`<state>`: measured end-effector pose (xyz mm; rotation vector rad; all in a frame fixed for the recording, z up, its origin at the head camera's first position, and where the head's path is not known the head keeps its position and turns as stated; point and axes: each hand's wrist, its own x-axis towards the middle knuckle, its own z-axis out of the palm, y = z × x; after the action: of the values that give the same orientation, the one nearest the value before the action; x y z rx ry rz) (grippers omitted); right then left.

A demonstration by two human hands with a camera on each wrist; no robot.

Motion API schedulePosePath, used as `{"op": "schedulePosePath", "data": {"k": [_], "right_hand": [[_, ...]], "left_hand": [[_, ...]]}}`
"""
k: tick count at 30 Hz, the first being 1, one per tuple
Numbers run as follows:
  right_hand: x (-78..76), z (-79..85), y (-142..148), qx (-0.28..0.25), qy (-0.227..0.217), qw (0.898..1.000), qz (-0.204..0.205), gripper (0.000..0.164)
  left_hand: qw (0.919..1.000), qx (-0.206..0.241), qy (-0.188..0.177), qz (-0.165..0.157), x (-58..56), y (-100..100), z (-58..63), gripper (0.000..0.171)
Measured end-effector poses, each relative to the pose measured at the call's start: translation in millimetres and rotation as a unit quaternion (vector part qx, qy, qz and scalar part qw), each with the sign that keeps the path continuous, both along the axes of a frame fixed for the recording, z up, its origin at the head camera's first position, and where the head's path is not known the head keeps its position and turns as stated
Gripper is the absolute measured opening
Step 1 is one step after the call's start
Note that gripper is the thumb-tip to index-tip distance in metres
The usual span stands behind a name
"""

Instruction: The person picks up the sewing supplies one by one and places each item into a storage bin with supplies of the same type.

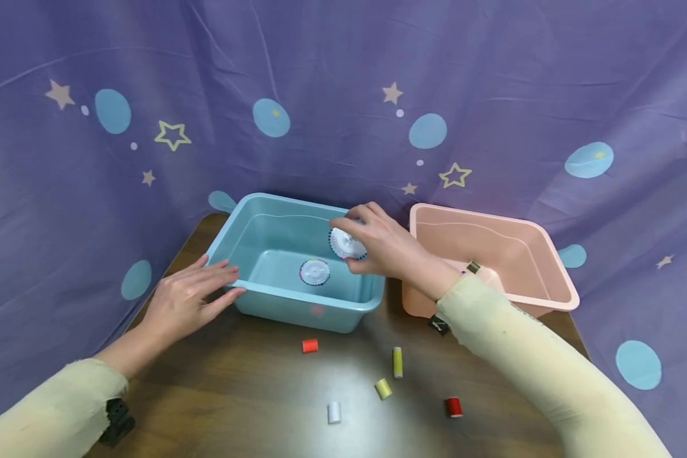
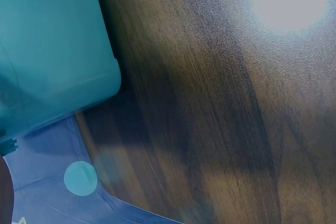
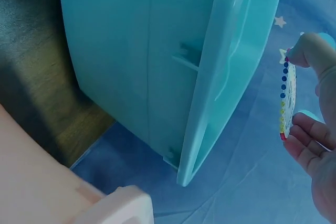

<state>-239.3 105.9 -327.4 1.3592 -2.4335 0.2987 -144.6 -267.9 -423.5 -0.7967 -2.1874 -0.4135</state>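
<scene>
My right hand (image 1: pixel 380 242) grips a round wheel of ball-headed pins (image 1: pixel 343 244) by its edge, above the right end of the blue basin (image 1: pixel 298 308). In the right wrist view the pin wheel (image 3: pixel 286 98) is seen edge-on between thumb and fingers, with blue, yellow and red heads along its rim. A second pin wheel (image 1: pixel 315 272) lies flat on the basin's floor. My left hand (image 1: pixel 191 292) rests on the basin's near left corner, its fingers extended over the rim. In the left wrist view the basin (image 2: pixel 58 51) shows, with only a dark sliver of the hand at the edge.
A pink basin (image 1: pixel 492 222) stands right of the blue one, with an olive thread spool (image 1: pixel 473 267) inside, partly hidden by my right arm. On the wooden table (image 1: pixel 252 394) lie spools: orange (image 1: pixel 310 345), white (image 1: pixel 334 412), red (image 1: pixel 453 407) and yellow ones (image 1: pixel 397 362). A purple curtain hangs behind.
</scene>
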Motion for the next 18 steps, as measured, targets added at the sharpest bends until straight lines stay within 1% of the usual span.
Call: {"op": "schedulePosePath", "data": {"k": [3, 6, 12, 16, 18], "right_hand": [[-7.1, -1.6, -6.4, 0.014, -0.023, 1.000, -0.001, 0.060], [-13.2, -2.8, -13.1, 0.034, -0.057, 0.998, -0.008, 0.060], [-27.0, -5.6, -27.1, 0.079, -0.123, 0.989, -0.030, 0.064], [-36.0, -8.7, -37.3, 0.105, -0.148, 0.983, -0.034, 0.066], [-39.8, -10.4, -42.7, 0.116, -0.158, 0.980, -0.033, 0.067]], "left_hand": [[1.0000, 0.003, 0.002, -0.005, -0.7, 0.2, -1.0, 0.062], [1.0000, 0.003, 0.005, -0.006, -0.8, 0.2, -1.6, 0.062], [1.0000, 0.005, 0.002, -0.001, -1.3, -0.4, -1.1, 0.063], [1.0000, 0.006, 0.003, -0.002, -1.0, -0.9, -0.3, 0.062], [0.9999, 0.006, 0.010, -0.002, -0.6, -1.0, 0.0, 0.061]]}}
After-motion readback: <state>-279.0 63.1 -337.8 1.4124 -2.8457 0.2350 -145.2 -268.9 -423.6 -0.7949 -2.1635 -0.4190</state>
